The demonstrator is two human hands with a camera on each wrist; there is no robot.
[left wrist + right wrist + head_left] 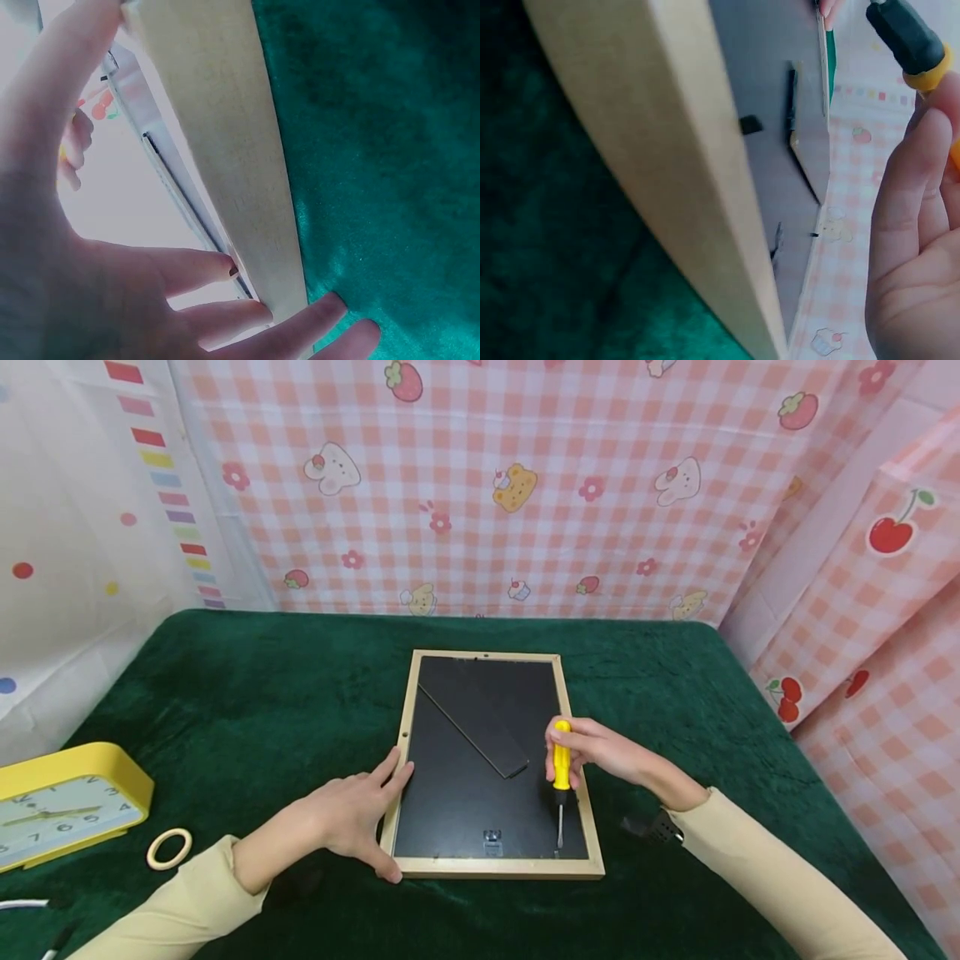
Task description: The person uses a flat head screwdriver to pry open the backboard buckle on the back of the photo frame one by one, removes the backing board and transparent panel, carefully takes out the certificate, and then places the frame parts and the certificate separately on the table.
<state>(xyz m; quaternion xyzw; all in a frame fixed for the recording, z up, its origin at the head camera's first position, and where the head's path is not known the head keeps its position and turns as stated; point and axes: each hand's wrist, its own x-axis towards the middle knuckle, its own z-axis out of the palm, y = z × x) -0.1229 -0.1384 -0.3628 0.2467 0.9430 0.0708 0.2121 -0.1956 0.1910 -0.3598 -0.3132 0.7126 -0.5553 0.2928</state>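
Observation:
A picture frame [480,867] with a light wooden border lies back side up, its black backing board [450,802] showing. A thin stand leg [463,732] slants across the board. My left hand [352,818] rests on the frame's left side, fingers spread along the border and thumb at the near left corner. In my right hand [592,747] I grip a screwdriver [562,768] by its yellow handle, shaft pointing down. Its tip is close over a small metal tab by the near right inner edge. The right wrist view shows the screwdriver's black collar [907,34].
A dark green cloth [247,693] covers the table. At the left stand a yellow clock [112,772] and a wooden ring [169,849], with a white cable-like piece [22,904] nearer. A metal hanger [492,839] sits on the board. Pink checked curtain [465,552] hangs behind.

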